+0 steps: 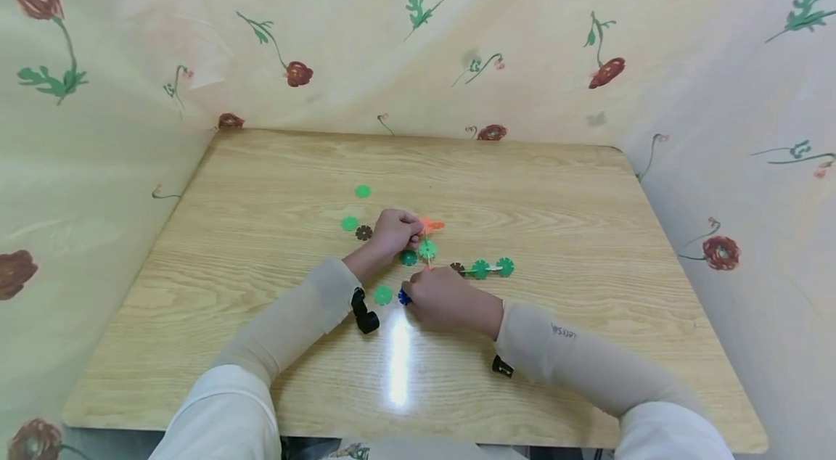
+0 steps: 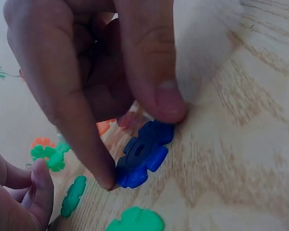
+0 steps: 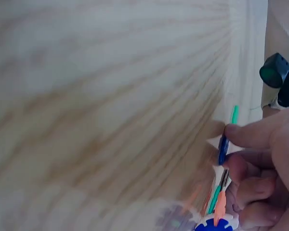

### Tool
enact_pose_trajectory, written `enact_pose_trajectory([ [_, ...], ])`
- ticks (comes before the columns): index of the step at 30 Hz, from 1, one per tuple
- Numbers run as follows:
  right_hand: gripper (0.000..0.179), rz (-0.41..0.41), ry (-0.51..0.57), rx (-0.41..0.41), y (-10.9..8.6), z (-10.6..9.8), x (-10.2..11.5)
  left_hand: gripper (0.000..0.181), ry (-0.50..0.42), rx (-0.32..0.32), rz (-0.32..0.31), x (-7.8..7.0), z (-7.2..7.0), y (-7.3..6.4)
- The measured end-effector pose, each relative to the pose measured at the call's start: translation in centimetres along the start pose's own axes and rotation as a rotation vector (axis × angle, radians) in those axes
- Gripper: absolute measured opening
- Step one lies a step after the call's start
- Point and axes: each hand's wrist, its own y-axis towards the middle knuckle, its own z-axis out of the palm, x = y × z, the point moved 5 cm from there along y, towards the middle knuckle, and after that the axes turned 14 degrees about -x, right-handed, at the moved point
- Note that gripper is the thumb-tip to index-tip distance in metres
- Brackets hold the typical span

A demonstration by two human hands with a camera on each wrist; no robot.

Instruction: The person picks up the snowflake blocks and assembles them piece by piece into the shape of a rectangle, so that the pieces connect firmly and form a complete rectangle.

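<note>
My left hand (image 1: 392,233) pinches, at its fingertips, a small joined piece of orange (image 1: 432,225) and green (image 1: 427,249) notched plastic discs. Nearer to me, my right hand (image 1: 451,297) holds a blue notched disc (image 2: 144,151) by its edges, between thumb and finger, at the tabletop. The same blue disc (image 3: 223,149) appears edge-on in the right wrist view. A dark green disc (image 1: 408,257) lies just under the left hand. Left of the blue one is a light green disc (image 1: 382,294). The fingers partly cover the joined piece.
Past the right hand, a row of joined discs (image 1: 480,269) in brown and green lies on the wooden table (image 1: 555,199). Two green discs (image 1: 362,191) and a brown disc (image 1: 363,233) lie beyond and left of the left hand. Flowered cloth (image 1: 366,46) hangs around the table.
</note>
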Motion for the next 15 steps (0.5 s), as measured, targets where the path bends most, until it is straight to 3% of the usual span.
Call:
enact_pose_trajectory([
  [4, 0.022, 0.045, 0.010, 0.005, 0.24, -0.22, -0.03, 0.010, -0.007, -0.008, -0.003, 0.02, 0.03, 0.03],
  [7, 0.021, 0.087, 0.048, 0.058, 0.49, -0.17, -0.33, 0.011, -0.004, -0.015, -0.005, 0.01, 0.08, 0.07],
  [15, 0.020, 0.189, 0.269, 0.212, 0.45, 0.20, -0.76, 0.013, -0.006, 0.003, 0.002, 0.00, 0.34, -0.07],
])
